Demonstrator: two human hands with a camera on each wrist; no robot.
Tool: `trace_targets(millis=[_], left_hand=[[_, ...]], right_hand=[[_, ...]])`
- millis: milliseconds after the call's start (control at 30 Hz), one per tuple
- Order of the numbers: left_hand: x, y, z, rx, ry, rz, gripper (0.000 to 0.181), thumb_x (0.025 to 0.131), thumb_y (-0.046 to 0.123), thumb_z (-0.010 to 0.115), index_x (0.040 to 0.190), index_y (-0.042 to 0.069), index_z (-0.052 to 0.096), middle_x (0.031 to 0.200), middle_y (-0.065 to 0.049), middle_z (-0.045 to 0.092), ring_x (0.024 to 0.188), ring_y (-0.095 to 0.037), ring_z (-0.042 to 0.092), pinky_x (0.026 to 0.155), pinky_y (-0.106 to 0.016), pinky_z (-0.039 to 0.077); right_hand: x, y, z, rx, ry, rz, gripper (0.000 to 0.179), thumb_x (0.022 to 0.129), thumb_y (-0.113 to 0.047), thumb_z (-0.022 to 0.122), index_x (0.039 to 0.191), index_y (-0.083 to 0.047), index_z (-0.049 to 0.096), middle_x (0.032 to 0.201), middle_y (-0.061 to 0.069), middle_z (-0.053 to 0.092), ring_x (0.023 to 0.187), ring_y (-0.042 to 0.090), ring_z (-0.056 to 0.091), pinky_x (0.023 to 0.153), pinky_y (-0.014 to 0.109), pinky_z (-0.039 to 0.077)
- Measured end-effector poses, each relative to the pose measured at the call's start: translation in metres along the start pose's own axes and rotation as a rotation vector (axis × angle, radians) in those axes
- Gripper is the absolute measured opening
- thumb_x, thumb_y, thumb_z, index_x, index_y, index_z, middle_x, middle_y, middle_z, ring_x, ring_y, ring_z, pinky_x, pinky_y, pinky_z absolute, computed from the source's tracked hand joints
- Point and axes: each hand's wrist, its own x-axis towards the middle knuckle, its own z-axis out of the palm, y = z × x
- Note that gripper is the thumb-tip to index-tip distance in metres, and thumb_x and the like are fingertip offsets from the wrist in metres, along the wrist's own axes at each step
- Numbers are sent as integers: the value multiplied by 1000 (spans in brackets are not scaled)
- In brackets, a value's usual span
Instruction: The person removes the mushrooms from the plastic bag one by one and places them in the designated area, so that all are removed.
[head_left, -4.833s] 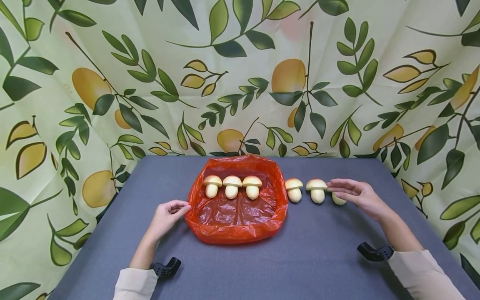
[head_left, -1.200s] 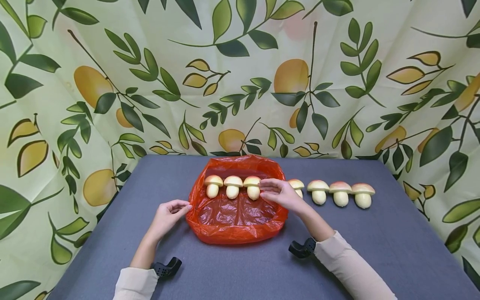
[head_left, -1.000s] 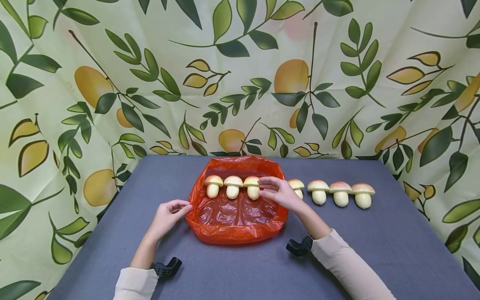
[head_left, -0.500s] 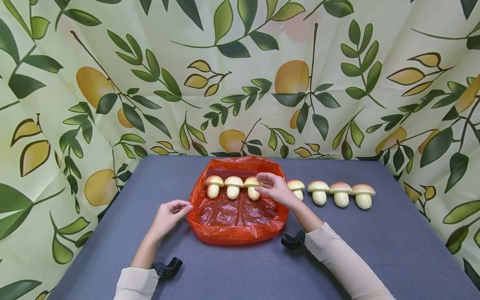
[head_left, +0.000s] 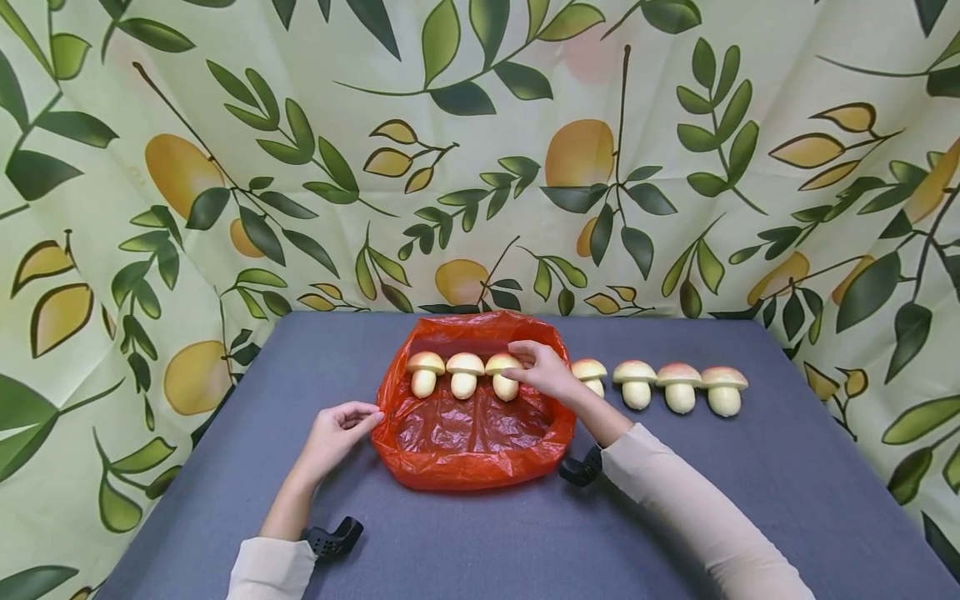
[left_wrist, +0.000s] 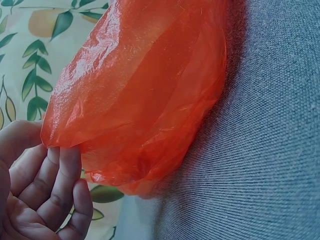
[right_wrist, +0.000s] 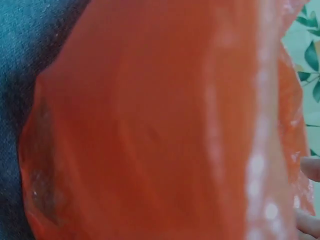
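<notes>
A red plastic bag (head_left: pixel 468 471) stands wide open on the table, its rim turned outward. Inside, by the back wall, are three cream mushrooms with reddish-yellow caps; the rightmost mushroom (head_left: pixel 504 386) is at my right hand (head_left: pixel 551 375). That hand reaches over the bag's right rim, fingers behind the cap and thumb in front, holding it. My left hand (head_left: pixel 337 435) pinches the bag's left edge between thumb and fingertips, as the left wrist view shows. In the right wrist view the bag wall hides the mushroom and most of the hand; only fingertips (right_wrist: pixel 311 170) show.
Several more mushrooms (head_left: pixel 679 387) lie in a row on the table right of the bag; the nearest (head_left: pixel 589 373) is partly covered by my right arm. The grey cloth-covered table (head_left: pixel 465 550) ends at a leaf-patterned curtain (head_left: pixel 300 167) behind.
My right hand has come left from the row outside to the rightmost mushroom in the bag, then edged further over its cap. The left hand stays on the bag's edge.
</notes>
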Motion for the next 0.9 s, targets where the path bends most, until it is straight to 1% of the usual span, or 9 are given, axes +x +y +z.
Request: trace_targets(millis=[167, 233, 300, 467, 567, 667, 800, 900], left_hand=[[-1, 1, 0, -1, -4, 3, 21, 89, 9, 67, 101, -8, 68, 93, -21, 73, 72, 9, 61, 68, -18, 51], [-1, 1, 0, -3, -4, -1, 22, 89, 10, 67, 101, -8, 68, 94, -23, 72, 73, 9, 61, 68, -18, 51], [-1, 1, 0, -4, -2, -2, 22, 89, 10, 67, 101, -8, 68, 94, -24, 72, 73, 9, 61, 68, -17, 50], [0, 0, -1, -2, 2, -4, 21, 89, 9, 67, 101, -9, 68, 92, -21, 73, 72, 9, 60, 67, -16, 50], [0, -1, -2, -2, 2, -8, 22, 89, 10, 67, 101, -8, 68, 91, -18, 73, 72, 9, 61, 67, -17, 50], [0, -1, -2, -3, 2, -9, 22, 89, 10, 67, 101, -8, 68, 91, -18, 73, 72, 9, 61, 67, -18, 50], [0, -1, -2, 2, 0, -8, 22, 89, 9, 67, 101, -8, 68, 92, -20, 73, 72, 9, 61, 67, -18, 50], [0, -1, -2, 4, -4, -4, 21, 89, 9, 67, 101, -8, 68, 93, -21, 73, 72, 9, 61, 67, -19, 51]], right_hand=[[6, 0, 2, -29, -10, 43, 60, 88, -13, 68, 138, 9, 43, 144, 27, 46, 134, 40, 46, 111, 51, 38], [7, 1, 2, -42, -15, 48, 60, 88, -13, 68, 138, 9, 44, 143, 27, 47, 132, 40, 47, 110, 51, 39], [6, 1, 3, -53, -15, 31, 58, 88, -13, 68, 136, 10, 46, 140, 28, 50, 128, 39, 50, 108, 50, 41], [3, 1, 6, -66, -4, 16, 53, 86, -11, 70, 130, 11, 51, 132, 28, 56, 119, 38, 56, 103, 48, 46], [3, 1, 9, -76, 10, 29, 50, 84, -8, 71, 127, 11, 53, 129, 28, 58, 114, 37, 58, 101, 46, 48], [5, 1, 13, -88, 26, 28, 49, 82, -6, 73, 124, 12, 54, 126, 29, 60, 111, 35, 60, 97, 43, 50], [6, 3, 18, -76, 30, 37, 51, 81, -4, 73, 126, 12, 54, 126, 29, 60, 110, 33, 61, 96, 40, 50], [6, 4, 22, -70, 30, 62, 52, 82, -5, 72, 128, 11, 54, 129, 28, 59, 111, 32, 59, 97, 41, 50]])
